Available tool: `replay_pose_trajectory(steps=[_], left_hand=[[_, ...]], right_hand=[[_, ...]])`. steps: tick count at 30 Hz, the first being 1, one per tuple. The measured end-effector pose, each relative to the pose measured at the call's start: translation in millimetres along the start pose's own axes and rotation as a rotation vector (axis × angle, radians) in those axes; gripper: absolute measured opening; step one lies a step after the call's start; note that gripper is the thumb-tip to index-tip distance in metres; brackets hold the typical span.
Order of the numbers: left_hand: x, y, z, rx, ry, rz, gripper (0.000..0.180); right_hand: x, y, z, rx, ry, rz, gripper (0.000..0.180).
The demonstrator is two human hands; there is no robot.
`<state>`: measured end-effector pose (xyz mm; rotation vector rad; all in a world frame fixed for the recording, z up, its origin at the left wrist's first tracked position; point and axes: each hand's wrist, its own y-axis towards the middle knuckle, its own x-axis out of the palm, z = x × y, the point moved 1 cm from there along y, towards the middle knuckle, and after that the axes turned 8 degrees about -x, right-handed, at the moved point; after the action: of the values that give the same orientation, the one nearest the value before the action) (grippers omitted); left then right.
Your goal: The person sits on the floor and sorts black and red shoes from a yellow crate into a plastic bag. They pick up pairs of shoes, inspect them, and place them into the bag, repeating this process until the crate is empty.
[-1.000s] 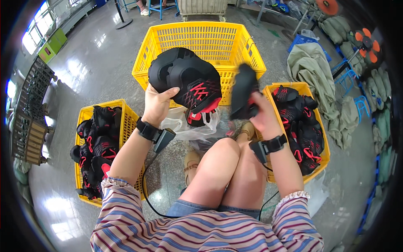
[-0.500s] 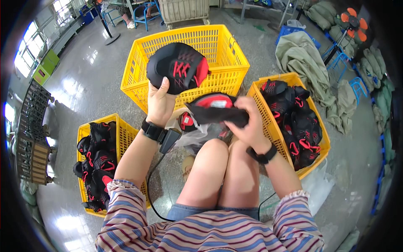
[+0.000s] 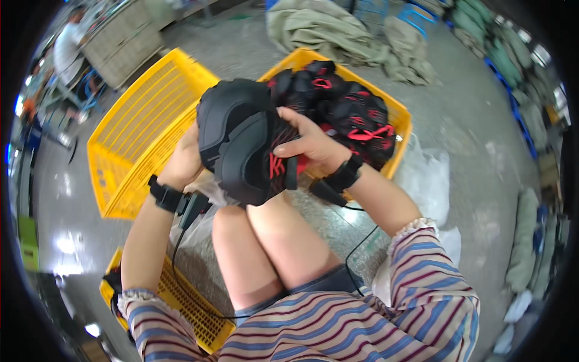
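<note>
Head view shows two black shoes (image 3: 244,142) held together above the knees. The right hand (image 3: 310,145) wraps its fingers (image 3: 288,149) around them; the left hand (image 3: 184,163) supports behind. Three yellow baskets (image 3: 129,136) stand around.

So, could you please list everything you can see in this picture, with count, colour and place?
black shoes with red laces: two, pressed together, held in both hands above the knees
empty basket: one, yellow, on the floor ahead to the left
full basket: one, yellow, ahead to the right, piled with black and red shoes
near basket: one, yellow, low left beside the thigh
plastic bag: one, clear, right of the full basket
cloth heap: grey-green, on the floor at top
wrist devices: two, black, cabled, one per wrist
left hand: behind the shoes, gripping
right hand: over the shoes, gripping
</note>
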<state>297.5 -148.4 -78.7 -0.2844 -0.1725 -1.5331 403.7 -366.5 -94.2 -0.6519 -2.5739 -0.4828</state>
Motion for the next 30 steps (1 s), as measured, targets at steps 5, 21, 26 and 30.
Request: replay_pose_trajectory(steps=[5, 21, 26, 30], left_hand=[[-25.7, 26.1, -18.0, -0.030, 0.389, 0.049, 0.043], [-244.2, -135.4, -229.6, -0.495, 1.201, 0.379, 0.018], [-260.7, -115.5, -302.6, -0.718, 1.239, 0.411, 0.053], [-259.9, -97.6, -354.7, -0.376, 0.686, 0.497, 0.065]], right_hand=[[-76.5, -30.1, -28.4, -0.209, -0.084, 0.361, 0.046], [-293.0, 96.5, 85.9, 0.447, -2.405, 0.622, 0.069], [-337.7, 87.4, 23.0, 0.643, -2.309, 0.404, 0.096], [-149.8, 179.9, 48.3, -0.526, -2.184, -0.219, 0.044]])
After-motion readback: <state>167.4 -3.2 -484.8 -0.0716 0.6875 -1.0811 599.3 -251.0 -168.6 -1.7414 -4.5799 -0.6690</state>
